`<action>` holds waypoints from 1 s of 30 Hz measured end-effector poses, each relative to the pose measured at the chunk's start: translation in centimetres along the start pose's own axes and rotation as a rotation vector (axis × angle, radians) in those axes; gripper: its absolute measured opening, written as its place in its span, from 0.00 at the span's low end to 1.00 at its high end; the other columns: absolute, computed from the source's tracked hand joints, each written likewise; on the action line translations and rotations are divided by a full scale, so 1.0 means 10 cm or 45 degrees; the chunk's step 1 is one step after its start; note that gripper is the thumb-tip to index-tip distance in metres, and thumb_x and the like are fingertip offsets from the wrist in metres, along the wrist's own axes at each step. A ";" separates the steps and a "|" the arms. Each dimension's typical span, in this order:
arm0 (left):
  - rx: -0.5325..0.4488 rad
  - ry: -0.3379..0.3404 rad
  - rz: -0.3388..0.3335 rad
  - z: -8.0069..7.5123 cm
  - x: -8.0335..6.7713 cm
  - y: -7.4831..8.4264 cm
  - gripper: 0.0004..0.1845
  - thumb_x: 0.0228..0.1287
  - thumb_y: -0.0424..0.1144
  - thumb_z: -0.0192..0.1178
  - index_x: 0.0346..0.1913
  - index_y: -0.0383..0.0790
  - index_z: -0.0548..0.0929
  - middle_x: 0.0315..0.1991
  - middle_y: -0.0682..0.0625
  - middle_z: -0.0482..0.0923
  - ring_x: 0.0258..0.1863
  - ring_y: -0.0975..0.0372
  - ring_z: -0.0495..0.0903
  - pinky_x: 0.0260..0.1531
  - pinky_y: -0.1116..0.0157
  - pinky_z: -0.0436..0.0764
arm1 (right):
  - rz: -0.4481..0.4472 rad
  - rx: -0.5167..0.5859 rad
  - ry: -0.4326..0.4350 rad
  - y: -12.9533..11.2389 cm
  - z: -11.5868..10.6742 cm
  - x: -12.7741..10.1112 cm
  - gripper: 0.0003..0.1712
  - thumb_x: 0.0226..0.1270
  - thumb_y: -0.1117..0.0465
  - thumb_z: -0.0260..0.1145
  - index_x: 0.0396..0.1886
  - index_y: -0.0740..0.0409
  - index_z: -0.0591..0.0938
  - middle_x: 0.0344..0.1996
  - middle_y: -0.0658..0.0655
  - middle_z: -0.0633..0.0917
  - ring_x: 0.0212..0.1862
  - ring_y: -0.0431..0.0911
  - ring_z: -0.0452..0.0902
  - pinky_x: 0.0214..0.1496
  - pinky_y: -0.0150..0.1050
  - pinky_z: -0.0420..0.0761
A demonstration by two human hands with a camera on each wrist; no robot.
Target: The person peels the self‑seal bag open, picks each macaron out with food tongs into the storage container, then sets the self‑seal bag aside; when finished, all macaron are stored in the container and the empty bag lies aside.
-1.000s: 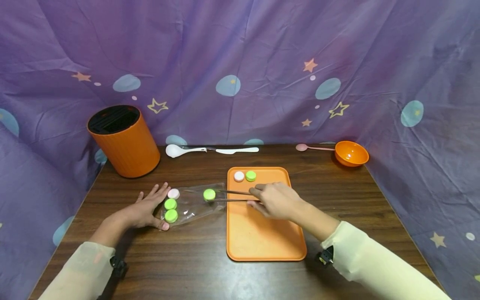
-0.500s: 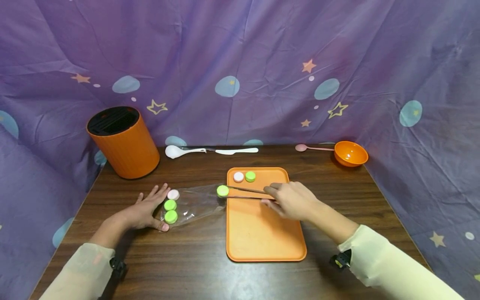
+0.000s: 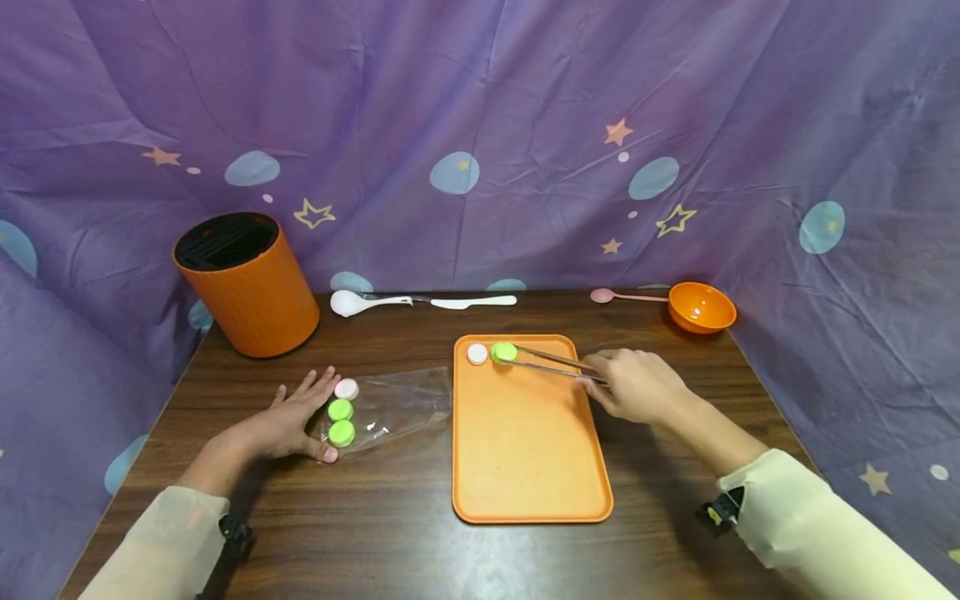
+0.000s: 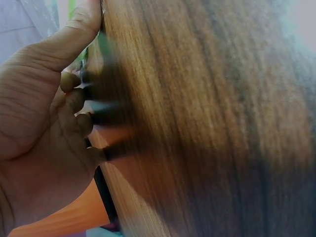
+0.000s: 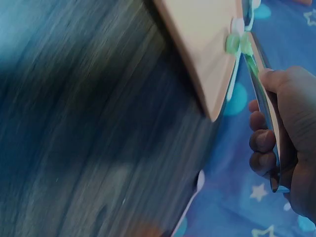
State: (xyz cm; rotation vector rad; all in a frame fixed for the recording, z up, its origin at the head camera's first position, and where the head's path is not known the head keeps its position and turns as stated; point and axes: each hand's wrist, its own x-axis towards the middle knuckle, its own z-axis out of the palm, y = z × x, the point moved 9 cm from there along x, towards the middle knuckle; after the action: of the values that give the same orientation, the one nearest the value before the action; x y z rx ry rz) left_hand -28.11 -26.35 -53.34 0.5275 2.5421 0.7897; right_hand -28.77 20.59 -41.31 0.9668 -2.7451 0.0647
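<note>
My right hand grips metal tongs over the right edge of the orange tray. Between the tong tips is a green macaron-like disc, close above the tray's back left corner. It overlaps another green disc, mostly hidden in the head view. A pale pink disc lies on the tray to their left. Fingers spread, my left hand rests at the left end of a clear plastic bag. Two green discs and a pale pink one sit in a row at that end.
An orange knife block with a black top stands at the back left. Along the back lie a white ladle, a white knife and a pink spoon. An orange bowl stands at the back right, beside the curtain.
My right hand has moved right with the tongs, carrying the green disc from the bag to above the tray's back left corner. The left hand has stayed in place.
</note>
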 end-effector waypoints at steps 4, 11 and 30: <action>-0.020 0.003 0.047 0.00 -0.02 0.02 0.77 0.51 0.68 0.80 0.91 0.35 0.45 0.92 0.33 0.31 0.89 0.32 0.25 0.75 0.19 0.23 | 0.064 -0.003 -0.040 0.18 0.07 -0.04 0.18 0.78 0.50 0.74 0.50 0.60 0.90 0.35 0.57 0.94 0.29 0.51 0.89 0.27 0.52 0.87; -0.011 -0.007 0.037 0.01 0.01 -0.04 0.78 0.50 0.71 0.79 0.92 0.39 0.43 0.92 0.35 0.30 0.89 0.32 0.25 0.76 0.19 0.25 | 0.158 -0.025 -0.100 0.37 0.16 -0.08 0.18 0.78 0.46 0.73 0.44 0.58 0.90 0.25 0.52 0.87 0.25 0.50 0.84 0.24 0.52 0.83; 0.020 0.012 0.010 0.00 0.01 -0.03 0.81 0.45 0.73 0.80 0.91 0.37 0.46 0.92 0.33 0.33 0.90 0.31 0.27 0.76 0.19 0.26 | 0.127 -0.054 -0.074 0.30 0.22 -0.06 0.17 0.78 0.48 0.74 0.44 0.59 0.90 0.27 0.56 0.88 0.26 0.55 0.87 0.23 0.54 0.84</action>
State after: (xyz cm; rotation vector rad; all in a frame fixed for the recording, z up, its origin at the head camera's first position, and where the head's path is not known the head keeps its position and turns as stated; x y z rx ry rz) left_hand -28.27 -26.50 -53.55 0.5406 2.5583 0.7774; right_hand -30.64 23.09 -43.48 0.8331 -2.8341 -0.0048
